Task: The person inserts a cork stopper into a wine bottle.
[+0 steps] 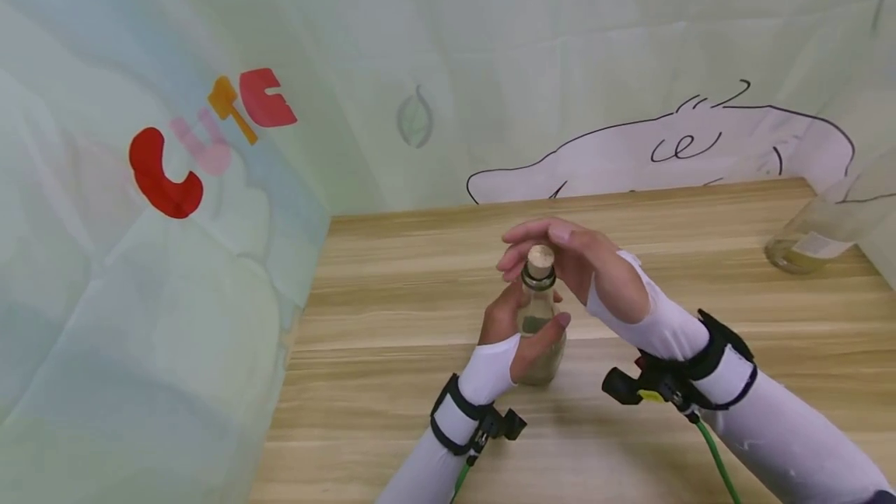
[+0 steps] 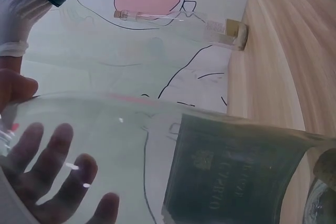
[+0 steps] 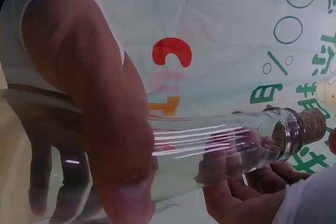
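A clear glass bottle [image 1: 542, 368] with a cork [image 1: 540, 259] in its mouth is in front of me, tilted slightly in the head view. My left hand [image 1: 505, 325] grips its body, the thumb lying across the near side and the fingers wrapping behind. Through the glass in the left wrist view, a dark label [image 2: 226, 169] shows. Beside the bottle's neck [image 3: 281, 135], my right hand [image 1: 584, 255] arches round the far side, fingers loosely bent near the cork without pinching it. Much of the right palm is hidden in the right wrist view.
A second clear corked bottle [image 1: 808, 247] with a small label stands at the table's right end. The wooden table [image 1: 378, 379] is bordered at the back and left by printed fabric [image 1: 392, 45]. Green cables [image 1: 717, 457] trail from the wrist cameras.
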`<state>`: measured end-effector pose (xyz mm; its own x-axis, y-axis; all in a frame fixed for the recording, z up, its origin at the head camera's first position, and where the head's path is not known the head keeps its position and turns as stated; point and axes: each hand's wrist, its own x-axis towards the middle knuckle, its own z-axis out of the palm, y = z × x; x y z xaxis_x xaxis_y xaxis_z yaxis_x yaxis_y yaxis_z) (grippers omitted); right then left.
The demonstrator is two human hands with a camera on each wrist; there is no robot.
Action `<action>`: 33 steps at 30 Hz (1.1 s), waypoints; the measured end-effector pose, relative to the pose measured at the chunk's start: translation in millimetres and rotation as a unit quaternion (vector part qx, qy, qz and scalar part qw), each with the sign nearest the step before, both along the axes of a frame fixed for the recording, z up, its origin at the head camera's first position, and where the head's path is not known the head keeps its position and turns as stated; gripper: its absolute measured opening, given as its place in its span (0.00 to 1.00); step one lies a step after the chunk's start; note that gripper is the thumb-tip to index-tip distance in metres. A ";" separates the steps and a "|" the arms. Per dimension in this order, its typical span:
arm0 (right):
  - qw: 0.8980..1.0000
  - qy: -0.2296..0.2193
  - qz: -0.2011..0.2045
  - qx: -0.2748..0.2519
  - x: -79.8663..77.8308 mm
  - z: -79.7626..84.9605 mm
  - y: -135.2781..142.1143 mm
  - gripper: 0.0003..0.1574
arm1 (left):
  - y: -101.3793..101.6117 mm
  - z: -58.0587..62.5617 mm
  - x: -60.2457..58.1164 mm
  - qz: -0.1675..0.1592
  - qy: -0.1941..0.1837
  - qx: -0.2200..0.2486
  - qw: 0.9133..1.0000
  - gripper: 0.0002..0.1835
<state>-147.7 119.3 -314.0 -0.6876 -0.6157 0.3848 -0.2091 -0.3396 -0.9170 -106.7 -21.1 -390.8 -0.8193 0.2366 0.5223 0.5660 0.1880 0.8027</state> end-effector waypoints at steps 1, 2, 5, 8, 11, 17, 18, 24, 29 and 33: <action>1.000 0.001 0.008 0.000 0.0 0.1 -1.7 0.28 | -0.3 0.7 0.4 -0.002 -0.006 0.000 1.000 0.25; 1.000 0.004 0.015 -0.001 -0.3 -0.2 -2.9 0.29 | -0.7 1.4 1.1 -0.002 -0.013 -0.002 1.000 0.26; 1.000 -0.004 0.029 -0.008 -0.7 -1.5 -6.2 0.31 | -1.1 2.6 2.0 0.001 -0.034 -0.005 0.999 0.29; 0.998 -0.023 0.049 -0.012 0.6 -5.1 -9.9 0.33 | -1.3 1.7 1.9 0.012 -0.039 -0.012 0.999 0.30; 0.998 -0.032 0.049 -0.013 2.6 -9.5 -13.0 0.34 | -0.5 -8.6 -2.3 0.017 -0.033 -0.010 0.999 0.29; 0.999 -0.032 0.031 -0.021 3.4 -17.7 -17.0 0.33 | 0.7 -33.9 -11.7 0.031 -0.017 -0.017 0.999 0.24; 0.999 -0.031 0.029 -0.018 3.5 -18.8 -17.9 0.33 | 0.5 -35.0 -11.6 0.035 -0.015 -0.017 0.999 0.23; 1.000 -0.024 -0.007 0.017 4.9 -23.2 -20.1 0.31 | 1.4 -19.4 -4.3 0.030 -0.011 0.016 0.999 0.17; 0.999 -0.021 -0.025 0.031 7.0 -23.8 -20.7 0.28 | 1.7 -8.4 1.5 0.029 -0.025 0.014 0.999 0.18; 0.999 -0.018 -0.030 0.040 8.1 -23.6 -21.0 0.26 | 1.8 -22.4 -3.6 0.038 -0.021 0.002 0.999 0.20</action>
<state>-139.6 98.3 -337.5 -0.7370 -0.6003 0.3106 -0.1937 -0.2527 -0.9480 -110.3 -19.3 -413.3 -0.8562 0.1716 0.4874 0.5157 0.2252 0.8266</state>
